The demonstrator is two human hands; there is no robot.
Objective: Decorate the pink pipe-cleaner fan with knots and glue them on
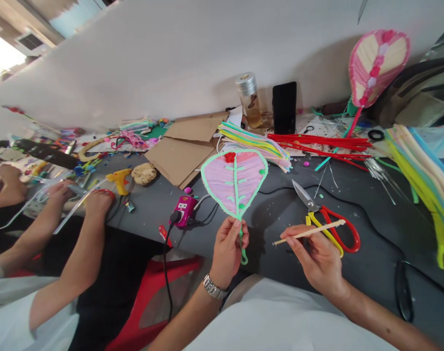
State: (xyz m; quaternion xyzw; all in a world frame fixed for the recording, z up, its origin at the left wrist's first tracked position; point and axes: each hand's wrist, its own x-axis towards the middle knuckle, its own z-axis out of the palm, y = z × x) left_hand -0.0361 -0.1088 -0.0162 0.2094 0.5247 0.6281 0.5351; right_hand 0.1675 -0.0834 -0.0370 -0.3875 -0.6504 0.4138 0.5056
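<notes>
I have the left hand (227,253) closed around the green chenille stem (243,253) of a pink leaf-shaped pipe-cleaner panel (233,180), which is held up over the grey table (353,273). A steel wristwatch (213,286) sits on that wrist. The right hand (313,256) pinches a thin pale stick (309,235) between thumb and fingers, just above red-and-yellow-handled scissors (333,226) lying on the table. A magenta plug-in unit (183,211) lies near the left hand; any markings on it are too small for me to read. Other people's hands (59,192) are at the table's far left, well apart.
</notes>
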